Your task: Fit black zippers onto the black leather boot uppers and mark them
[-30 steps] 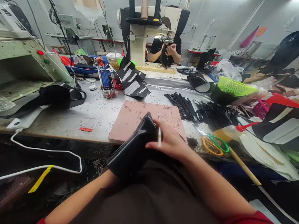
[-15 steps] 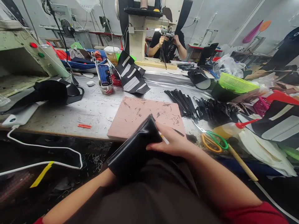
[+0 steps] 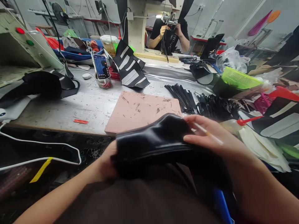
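Note:
Across my lap I hold a glossy black leather shoe upper (image 3: pixel 151 140), lying nearly level with its folded top towards the bench. My left hand (image 3: pixel 108 161) grips its left end, the fingers partly hidden in or behind the leather. At the right end, my right hand (image 3: pixel 207 133) pinches the upper between thumb and fingers. A slim white pen-like stick (image 3: pixel 206 132), blurred, is also tucked in the right hand. Just beyond the leather is a pinkish work block (image 3: pixel 142 107) with dark scuffs.
Black leather strips (image 3: pixel 181 98) lie right of the block. A phone (image 3: pixel 101 67) leans in a glass jar, near black pieces with white bands (image 3: pixel 132 67). Further right are a green basket (image 3: pixel 240 77) and a red-tipped bottle (image 3: pixel 249 120). Another person (image 3: pixel 168 37) works at a sewing machine opposite.
The shoe upper has swung from a slant to nearly level and stretches further right. My right hand has moved right with it, and more of my left hand shows.

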